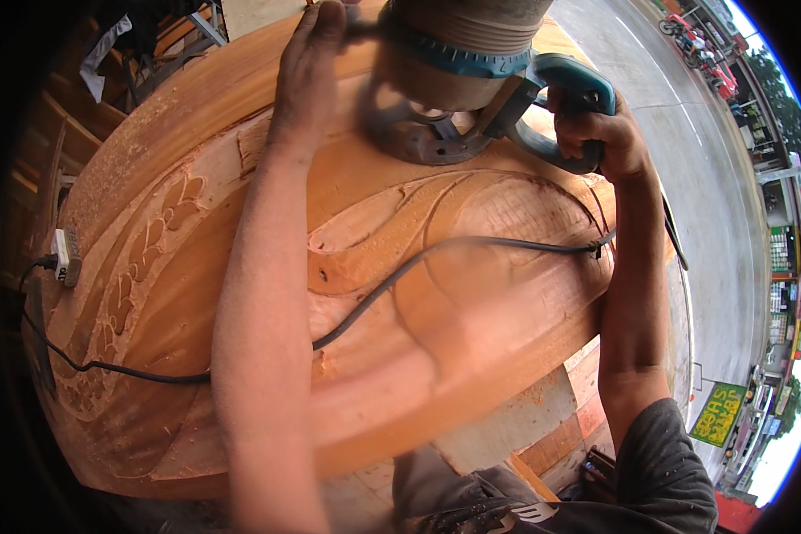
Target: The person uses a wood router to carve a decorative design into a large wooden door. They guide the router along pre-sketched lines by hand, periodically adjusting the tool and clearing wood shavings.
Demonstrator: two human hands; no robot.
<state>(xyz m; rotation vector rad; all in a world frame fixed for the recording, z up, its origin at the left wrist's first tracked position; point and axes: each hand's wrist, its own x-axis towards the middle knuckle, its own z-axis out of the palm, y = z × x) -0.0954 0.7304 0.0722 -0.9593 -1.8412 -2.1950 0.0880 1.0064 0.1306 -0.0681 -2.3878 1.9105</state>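
The right hand's fingers hold the router near carved hollows containing wood shavings; how the left hand's fingers sit, I cannot tell.

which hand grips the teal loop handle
The right hand, wrapped around the teal loop handle; the left hand is at the teal-banded cylindrical router's opposite side.

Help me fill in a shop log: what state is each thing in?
Handheld wood router: upright; whether running, unclear
Right hand: closed around the router's side handle
Left hand: raised beside the router; grip unclear
Wooden slab: carved in relief
Wood shavings: scattered
Black cord: draped loosely across the slab
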